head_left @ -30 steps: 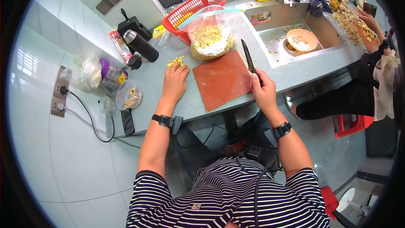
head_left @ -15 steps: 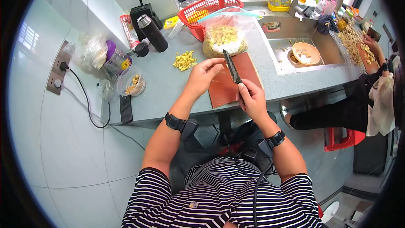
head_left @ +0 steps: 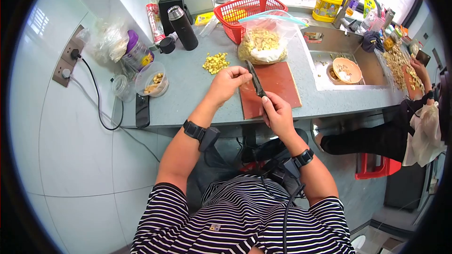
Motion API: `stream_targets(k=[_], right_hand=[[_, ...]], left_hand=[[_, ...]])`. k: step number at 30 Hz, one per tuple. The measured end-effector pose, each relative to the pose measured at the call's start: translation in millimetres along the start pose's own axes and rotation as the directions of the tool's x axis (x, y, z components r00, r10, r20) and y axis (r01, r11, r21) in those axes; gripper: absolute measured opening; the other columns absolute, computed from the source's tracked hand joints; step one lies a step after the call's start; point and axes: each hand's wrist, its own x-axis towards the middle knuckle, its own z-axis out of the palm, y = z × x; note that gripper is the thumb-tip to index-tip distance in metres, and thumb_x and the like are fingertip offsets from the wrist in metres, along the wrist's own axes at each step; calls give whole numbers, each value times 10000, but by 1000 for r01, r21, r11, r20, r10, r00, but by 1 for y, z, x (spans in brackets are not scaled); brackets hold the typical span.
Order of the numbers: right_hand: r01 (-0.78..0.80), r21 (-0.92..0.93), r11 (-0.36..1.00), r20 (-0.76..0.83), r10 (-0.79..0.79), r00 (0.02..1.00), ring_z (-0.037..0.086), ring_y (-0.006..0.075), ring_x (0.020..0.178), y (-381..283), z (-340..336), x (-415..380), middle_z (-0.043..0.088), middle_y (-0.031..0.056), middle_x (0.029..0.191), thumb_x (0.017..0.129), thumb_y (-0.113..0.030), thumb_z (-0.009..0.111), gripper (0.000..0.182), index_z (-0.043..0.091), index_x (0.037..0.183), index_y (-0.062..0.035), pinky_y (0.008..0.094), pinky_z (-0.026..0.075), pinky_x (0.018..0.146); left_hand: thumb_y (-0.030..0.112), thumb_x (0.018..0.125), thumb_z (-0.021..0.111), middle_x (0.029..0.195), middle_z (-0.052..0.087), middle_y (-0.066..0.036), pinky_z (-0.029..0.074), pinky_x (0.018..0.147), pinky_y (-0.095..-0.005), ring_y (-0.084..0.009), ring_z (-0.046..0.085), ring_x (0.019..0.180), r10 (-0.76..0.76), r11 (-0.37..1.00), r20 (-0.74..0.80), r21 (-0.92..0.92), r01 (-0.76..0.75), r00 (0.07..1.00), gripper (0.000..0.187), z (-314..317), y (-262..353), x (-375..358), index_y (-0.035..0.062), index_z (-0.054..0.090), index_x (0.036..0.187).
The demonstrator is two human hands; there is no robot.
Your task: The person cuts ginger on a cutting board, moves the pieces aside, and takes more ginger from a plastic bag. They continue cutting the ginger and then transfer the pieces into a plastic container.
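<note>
Knife [head_left: 256,81] above the cutting board [head_left: 278,84] looks stiff and light, best held by its handle [head_left: 262,93], where the right hand [head_left: 280,115] has fingers clamped; whether the left hand [head_left: 225,86] has fingers pinching the blade [head_left: 253,72], I cannot tell.

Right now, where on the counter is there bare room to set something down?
The widest bare patch of counter lies between the clear tub, the yellow pile and the left hand. A narrower strip runs between the brown board and the sink. Crowded: the back, where black flask, red basket and full bag stand close. I'd keep clear of the knife.
</note>
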Motion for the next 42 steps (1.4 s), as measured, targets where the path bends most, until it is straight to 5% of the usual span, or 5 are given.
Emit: stream_targets(k=[4,10,20,25,42], right_hand=[[30,25,999,-57,-29,998,533,43,575,3,-4,7,678,-11,830,1250,-217,631,334,730,1472,13,242,391,506],[71,-54,996,-104,-76,992,537,33,603,19,-5,8,664,-41,806,1245,-215,643,319,752,1445,9,248,406,537],[63,-95,993,-114,-74,991,534,32,589,24,-5,8,660,-38,796,1237,-215,662,307,758,1432,1,249,401,519],[47,-115,992,-75,-55,996,516,34,580,23,-9,8,666,-18,820,1246,-208,640,328,735,1475,7,236,391,512],[147,-115,983,-156,-164,974,483,39,530,17,-12,32,635,-3,820,1274,-229,594,319,709,1447,13,232,343,458]], left_hand=[[182,1131,824,1047,832,-15,597,915,-300,-119,743,947,140,952,-138,290,-95,981,176,-28,6,14,13,853,1169],[193,1063,823,1174,864,-101,593,1039,-432,-304,768,1131,480,391,-77,910,-135,874,187,-85,-4,38,71,909,1175],[133,988,793,1125,840,-80,552,1087,-501,-359,715,1193,480,238,-94,971,-26,872,111,-80,1,25,76,870,1043],[68,967,781,1268,826,-121,534,1179,-535,-360,677,1347,659,268,-26,942,-202,752,310,-74,3,9,81,848,1270],[232,1027,807,1254,874,-133,638,1044,-518,-366,802,1220,91,10,-515,856,517,852,286,-274,87,-95,120,886,1279]])
